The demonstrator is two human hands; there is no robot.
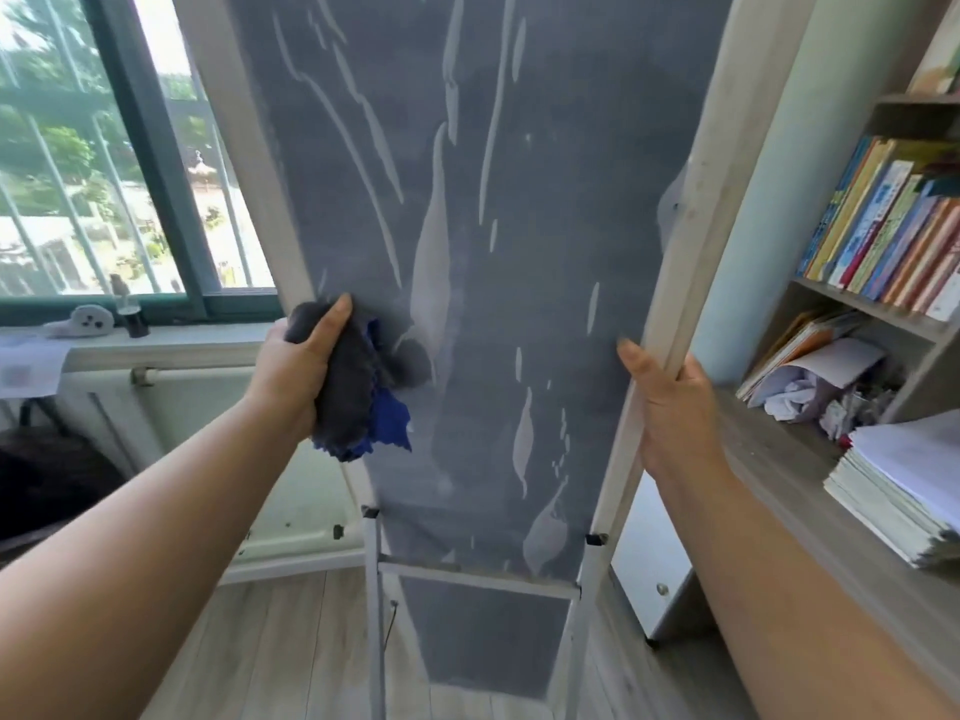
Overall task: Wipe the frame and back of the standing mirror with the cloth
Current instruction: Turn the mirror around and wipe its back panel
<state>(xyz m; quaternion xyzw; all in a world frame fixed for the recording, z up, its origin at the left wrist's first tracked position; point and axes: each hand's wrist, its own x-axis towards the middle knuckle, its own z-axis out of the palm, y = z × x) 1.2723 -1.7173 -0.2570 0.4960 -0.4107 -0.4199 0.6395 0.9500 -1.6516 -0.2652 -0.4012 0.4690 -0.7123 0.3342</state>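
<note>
My left hand (296, 363) grips one bunched cloth (358, 392), pressing it on the mirror (498, 283) back by its left frame rail. My right hand (670, 402) clasps the right rail.

Both forearms are bare to the hands (296, 366), no sleeves showing.

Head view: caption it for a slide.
Left hand presses cloth on mirror back; right hand grips frame.

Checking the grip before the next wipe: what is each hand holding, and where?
Left hand clutches the bunched cloth around its middle; right hand grips the mirror by its right frame edge.
</note>
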